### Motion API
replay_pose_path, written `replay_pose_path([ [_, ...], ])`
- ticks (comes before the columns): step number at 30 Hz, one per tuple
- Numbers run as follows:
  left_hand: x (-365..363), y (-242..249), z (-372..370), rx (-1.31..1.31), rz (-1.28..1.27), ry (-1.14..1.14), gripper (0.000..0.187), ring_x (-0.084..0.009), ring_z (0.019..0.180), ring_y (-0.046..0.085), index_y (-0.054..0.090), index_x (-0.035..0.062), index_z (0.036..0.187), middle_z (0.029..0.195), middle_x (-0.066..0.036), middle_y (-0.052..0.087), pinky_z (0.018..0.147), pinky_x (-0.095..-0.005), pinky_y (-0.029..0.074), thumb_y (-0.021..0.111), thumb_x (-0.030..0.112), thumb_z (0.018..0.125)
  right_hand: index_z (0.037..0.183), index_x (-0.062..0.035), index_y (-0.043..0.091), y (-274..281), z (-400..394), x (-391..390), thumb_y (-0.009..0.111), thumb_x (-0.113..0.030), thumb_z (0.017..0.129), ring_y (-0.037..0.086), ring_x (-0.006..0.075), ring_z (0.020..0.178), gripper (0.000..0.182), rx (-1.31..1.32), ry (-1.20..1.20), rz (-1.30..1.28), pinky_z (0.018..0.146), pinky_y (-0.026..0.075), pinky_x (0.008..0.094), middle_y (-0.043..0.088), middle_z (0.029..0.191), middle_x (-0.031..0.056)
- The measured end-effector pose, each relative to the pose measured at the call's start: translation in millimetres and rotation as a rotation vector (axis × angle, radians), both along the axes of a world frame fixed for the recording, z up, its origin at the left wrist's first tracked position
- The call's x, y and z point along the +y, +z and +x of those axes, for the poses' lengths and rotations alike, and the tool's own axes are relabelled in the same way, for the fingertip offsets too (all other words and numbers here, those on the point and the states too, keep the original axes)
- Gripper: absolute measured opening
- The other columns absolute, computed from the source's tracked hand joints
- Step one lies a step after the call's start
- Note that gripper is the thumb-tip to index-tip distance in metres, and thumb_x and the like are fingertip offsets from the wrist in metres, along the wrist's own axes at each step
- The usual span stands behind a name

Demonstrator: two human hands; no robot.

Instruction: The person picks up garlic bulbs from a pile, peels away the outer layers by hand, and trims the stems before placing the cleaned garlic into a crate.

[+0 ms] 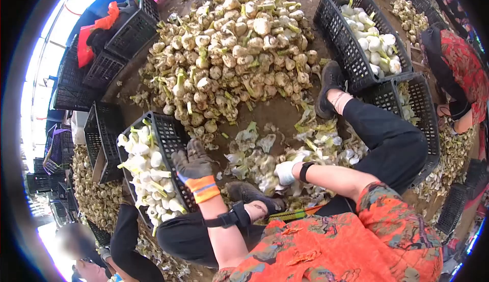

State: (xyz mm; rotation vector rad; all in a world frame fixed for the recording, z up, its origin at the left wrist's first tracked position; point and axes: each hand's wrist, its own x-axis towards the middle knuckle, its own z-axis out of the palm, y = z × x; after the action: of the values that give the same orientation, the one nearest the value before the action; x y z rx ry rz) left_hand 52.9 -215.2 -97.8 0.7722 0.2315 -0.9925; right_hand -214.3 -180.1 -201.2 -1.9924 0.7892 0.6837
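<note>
I see left hand point(192, 166) gloved, fingers loose, empty, over left crate point(170, 134) part-full of trimmed garlic. Right hand point(285, 172) closed on white bulb point(298, 156) over peel scraps point(254, 160). Far garlic pile point(234, 53) big, untrimmed: I judge most work left

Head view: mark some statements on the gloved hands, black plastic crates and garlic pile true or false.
1. The left hand wears a dark work glove with an orange cuff. True.
2. The left hand rests in the big heap of untrimmed garlic bulbs. False: it is at the rim of the black plastic crate of peeled white bulbs.
3. The right hand wears a white glove and is down among the loose pale garlic skins. True.
4. The second black crate of white bulbs, upper right, is empty. False: it holds white bulbs.
5. The garlic heap lies on bare ground. True.
</note>
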Motion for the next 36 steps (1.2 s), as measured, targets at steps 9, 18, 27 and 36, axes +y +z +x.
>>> replay_pose_path([
  [9,13.9,-85.0,-70.9,-0.436,0.191,-0.916,0.034,-0.014,0.083,0.06,0.053,0.0089,0.126,0.105,-0.002,0.062,0.07,-0.0248,0.05,0.053,0.022,0.095,0.084,-0.0066,0.067,63.7,-1.1,-49.1,0.069,-0.013,0.07,0.056,0.0319,0.091,0.016,-0.845,-0.302,-0.259,0.081,0.047,0.0398,0.063,0.096,0.0118],
  [18,30.6,11.2,-86.9,-0.437,-0.173,-0.783,0.046,-0.0169,0.096,0.061,0.046,0.0047,0.131,0.114,-0.008,0.059,0.086,-0.0326,0.052,0.061,0.003,0.087,0.104,-0.0087,0.065,150.3,-19.4,-24.6,0.075,-0.019,0.07,0.054,0.027,0.104,0.037,-0.912,-0.791,-0.688,0.09,0.044,0.0376,0.062,0.098,0.0112],
  [27,56.7,38.3,-124.4,-0.882,-0.441,-0.528,0.053,-0.0195,0.109,0.055,0.048,0.0024,0.122,0.122,-0.01,0.055,0.096,-0.0327,0.045,0.068,-0.01,0.074,0.099,-0.0027,0.062,184.9,20.3,-11.0,0.069,-0.013,0.084,0.061,0.0102,0.08,0.019,-1.357,-1.417,0.496,0.076,0.047,0.0244,0.067,0.091,0.003],
  [36,69.4,55.0,-121.3,-0.875,-0.485,-0.481,0.046,-0.0213,0.109,0.056,0.049,0.002,0.115,0.122,-0.014,0.055,0.094,-0.0333,0.047,0.065,-0.014,0.075,0.105,-0.0013,0.062,221.2,4.3,10.4,0.066,-0.009,0.083,0.061,0.0116,0.083,0.024,-1.364,-1.194,0.505,0.078,0.048,0.0268,0.067,0.094,0.0046],
])
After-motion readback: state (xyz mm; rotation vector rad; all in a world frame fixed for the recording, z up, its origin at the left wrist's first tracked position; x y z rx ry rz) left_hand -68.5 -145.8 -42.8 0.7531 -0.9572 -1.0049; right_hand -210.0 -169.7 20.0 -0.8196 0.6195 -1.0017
